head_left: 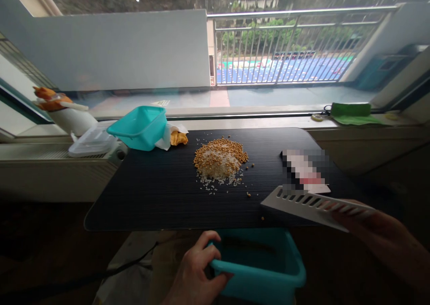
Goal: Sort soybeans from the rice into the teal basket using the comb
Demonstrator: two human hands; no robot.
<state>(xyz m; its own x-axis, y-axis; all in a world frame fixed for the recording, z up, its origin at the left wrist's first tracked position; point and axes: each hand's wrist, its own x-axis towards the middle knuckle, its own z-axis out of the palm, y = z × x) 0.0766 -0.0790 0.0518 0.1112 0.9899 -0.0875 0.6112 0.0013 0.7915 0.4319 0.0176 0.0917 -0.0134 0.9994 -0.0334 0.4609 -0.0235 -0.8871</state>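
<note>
My left hand is closed on the left rim of a teal plastic bin, which sits just below the front edge of the table. Dark shade hides most of the bin's inside. Out to the right, my right hand grips a white slotted plastic piece, flat and held at a slant over the table's front right part. A heap of yellow soybeans mixed with white rice grains lies mid-table, away from both hands. A few stray beans and grains are scattered around it.
The black table stands against the window sill. At its back left are a second teal bin and a crumpled orange-and-white cloth. A pixelated flat object lies at right. On the sill are a green cloth and a clear plastic lid.
</note>
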